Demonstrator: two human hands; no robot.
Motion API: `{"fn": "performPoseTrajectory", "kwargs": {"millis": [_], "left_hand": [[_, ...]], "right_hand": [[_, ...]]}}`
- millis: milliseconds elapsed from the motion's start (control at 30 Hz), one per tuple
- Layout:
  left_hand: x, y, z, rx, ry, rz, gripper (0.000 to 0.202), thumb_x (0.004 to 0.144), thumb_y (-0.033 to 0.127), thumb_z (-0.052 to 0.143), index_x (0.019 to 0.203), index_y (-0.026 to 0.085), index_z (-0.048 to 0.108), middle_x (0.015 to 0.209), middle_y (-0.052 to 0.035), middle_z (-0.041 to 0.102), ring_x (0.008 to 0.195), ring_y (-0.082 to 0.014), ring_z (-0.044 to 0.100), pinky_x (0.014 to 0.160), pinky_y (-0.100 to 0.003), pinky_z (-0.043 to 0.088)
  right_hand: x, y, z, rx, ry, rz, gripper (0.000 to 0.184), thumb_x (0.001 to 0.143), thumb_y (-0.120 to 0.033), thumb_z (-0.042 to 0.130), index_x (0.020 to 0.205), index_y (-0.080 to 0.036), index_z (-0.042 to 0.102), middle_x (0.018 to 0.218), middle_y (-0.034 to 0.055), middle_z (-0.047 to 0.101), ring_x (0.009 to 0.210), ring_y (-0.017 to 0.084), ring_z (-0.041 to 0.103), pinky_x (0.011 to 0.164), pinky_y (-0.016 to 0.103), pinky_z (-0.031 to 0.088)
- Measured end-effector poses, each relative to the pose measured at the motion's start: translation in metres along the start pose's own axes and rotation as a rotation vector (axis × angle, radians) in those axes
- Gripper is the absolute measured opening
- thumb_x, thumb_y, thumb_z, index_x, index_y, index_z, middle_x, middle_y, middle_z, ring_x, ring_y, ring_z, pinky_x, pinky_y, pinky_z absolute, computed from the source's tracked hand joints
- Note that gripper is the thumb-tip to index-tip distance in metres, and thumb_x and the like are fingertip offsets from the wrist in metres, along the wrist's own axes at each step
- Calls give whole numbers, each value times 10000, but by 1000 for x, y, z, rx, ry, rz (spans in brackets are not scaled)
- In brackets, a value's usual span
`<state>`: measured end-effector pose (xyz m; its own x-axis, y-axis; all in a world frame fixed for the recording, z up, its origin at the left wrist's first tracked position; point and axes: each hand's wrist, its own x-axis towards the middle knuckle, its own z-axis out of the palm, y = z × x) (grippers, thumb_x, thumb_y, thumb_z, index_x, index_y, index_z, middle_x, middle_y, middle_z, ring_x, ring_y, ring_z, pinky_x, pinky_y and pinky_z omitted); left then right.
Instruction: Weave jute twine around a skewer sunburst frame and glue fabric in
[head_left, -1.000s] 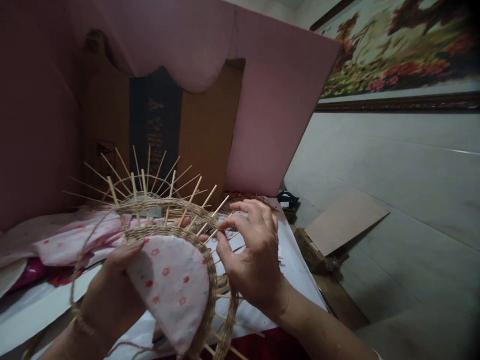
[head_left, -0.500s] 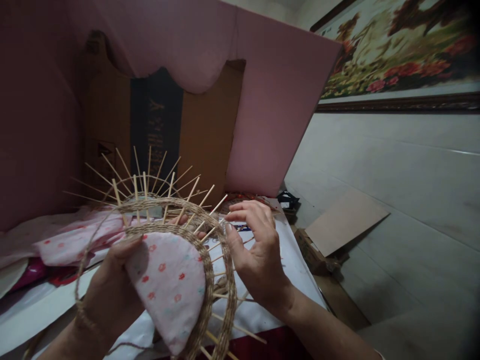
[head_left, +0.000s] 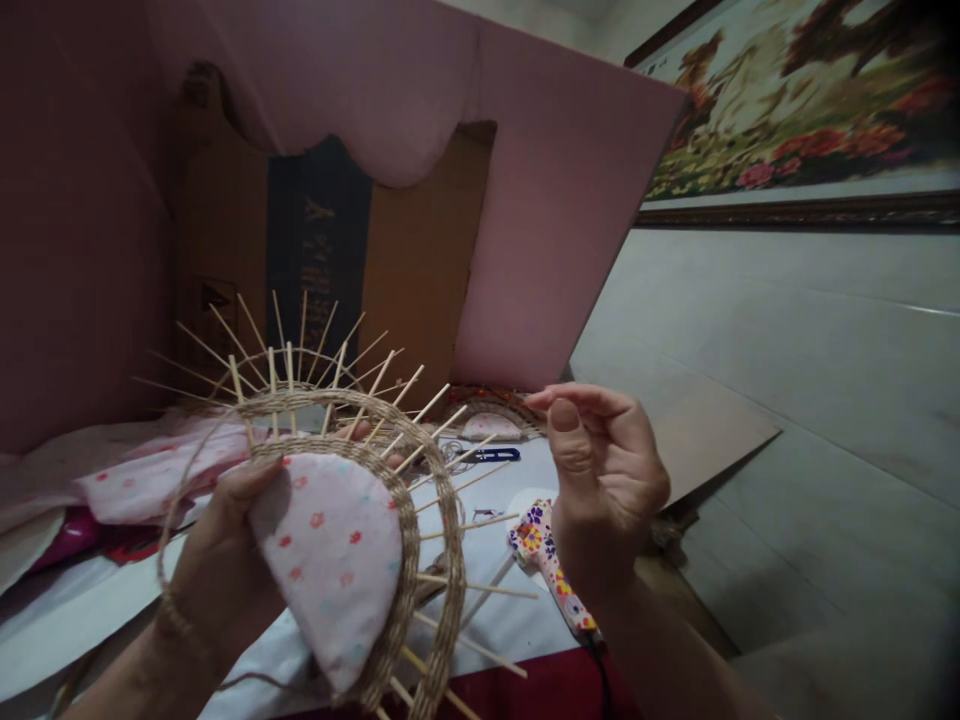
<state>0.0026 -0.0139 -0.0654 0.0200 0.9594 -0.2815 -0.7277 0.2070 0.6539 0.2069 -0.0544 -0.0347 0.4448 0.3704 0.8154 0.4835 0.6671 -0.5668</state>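
My left hand (head_left: 225,560) is closed on the edge of a half-round woven twine piece (head_left: 416,560), thumb on the front and fingertips showing behind. Its middle is a half circle of pink-white fabric (head_left: 337,560) with small red prints. Thin wooden sticks (head_left: 431,403) fan out from it through two separate bands of braided twine. A loose strand of twine (head_left: 171,580) loops around by my left wrist. My right hand (head_left: 607,490) is raised right of the sticks, apart from them. Its index finger stretches left, the thumb points up, and nothing shows in it.
On the white table lie blue-handled thread snips (head_left: 496,455), a flower-patterned glue gun (head_left: 551,560) and another half-round woven piece (head_left: 491,426). Printed fabric (head_left: 165,470) is heaped at left. A pink panel (head_left: 540,230) and cardboard (head_left: 420,260) stand behind.
My right hand has moved right, away from the sticks, uncovering the glue gun and snips. The woven piece in my left hand has shifted only slightly.
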Motion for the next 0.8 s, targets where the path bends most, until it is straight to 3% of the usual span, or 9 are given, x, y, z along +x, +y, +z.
{"fn": "performPoseTrajectory", "kwargs": {"millis": [100, 233, 433, 600, 800], "left_hand": [[5, 2, 0, 9, 46, 31, 205, 713, 178, 494, 667, 125, 687, 629, -105, 726, 557, -256, 689, 525, -380, 588], [12, 6, 0, -27, 27, 103, 216, 759, 176, 460, 707, 132, 664, 619, -58, 721, 557, -216, 687, 538, -358, 591], [21, 10, -1, -88, -22, 192, 247, 782, 220, 443, 772, 94, 656, 652, -84, 721, 599, -217, 684, 609, -357, 589], [29, 10, -6, -144, -120, 257, 314, 802, 256, 431, 897, 68, 663, 787, -120, 739, 746, -267, 691, 759, -442, 559], [38, 9, -11, -173, -157, 297, 343, 831, 263, 417, 983, 64, 651, 778, -107, 732, 708, -234, 686, 775, -407, 549]], "right_hand": [[2, -2, -2, 33, 67, -50, 88, 785, -206, 671, 803, -178, 589, 785, 25, 600, 790, 185, 598, 760, 361, 463], [0, -4, -3, 39, 30, -58, 63, 813, -166, 632, 769, -178, 589, 747, 20, 591, 771, 182, 588, 746, 362, 456], [-7, -9, -4, 138, -46, -73, 96, 879, -155, 523, 795, -201, 513, 629, -30, 506, 650, 138, 537, 663, 306, 441], [-18, -8, -3, 129, -120, 79, 180, 961, -259, 385, 785, -226, 395, 607, -55, 403, 511, 95, 411, 492, 233, 347], [-27, -10, -1, 71, -276, 178, 317, 979, -325, 338, 683, -214, 356, 559, -57, 381, 480, 80, 364, 455, 223, 293]]}}
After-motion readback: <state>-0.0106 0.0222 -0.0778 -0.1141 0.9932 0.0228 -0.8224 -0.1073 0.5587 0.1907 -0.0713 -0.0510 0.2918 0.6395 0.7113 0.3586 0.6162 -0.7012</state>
